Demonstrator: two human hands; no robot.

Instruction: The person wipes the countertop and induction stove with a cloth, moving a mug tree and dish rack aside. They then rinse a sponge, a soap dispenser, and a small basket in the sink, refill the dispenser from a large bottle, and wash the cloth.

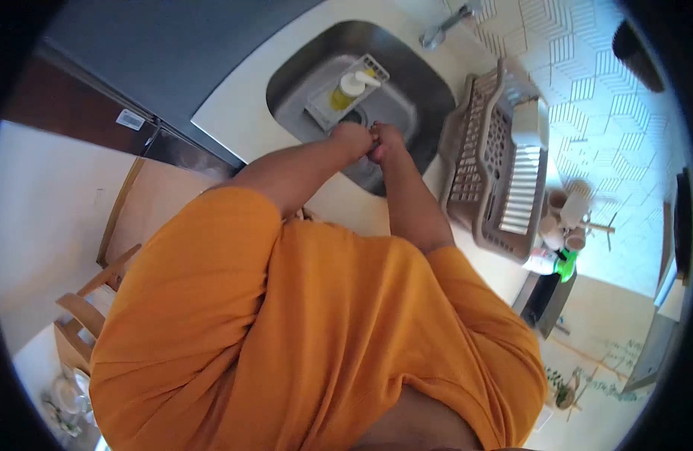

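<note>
Both together over the sink (283, 92), the left grip (351, 140) and right grip (388, 141) touch; from here I can't tell how far either is closed, or on what. Just beyond them, a pump bottle (348, 90) stands in or on a pale rack (322, 116) inside the basin

The sink (422, 83) looks like smooth metal with a dull sheen, while the tap (435, 37) is shinier metal. The tabletop (237, 98) appears smooth and pale, the dish rack (464, 146) matt perforated plastic, and the pump bottle (352, 84) smooth plastic. The shirt (339, 301) is soft matt cloth, and the chair (87, 314) smooth wood.
</note>
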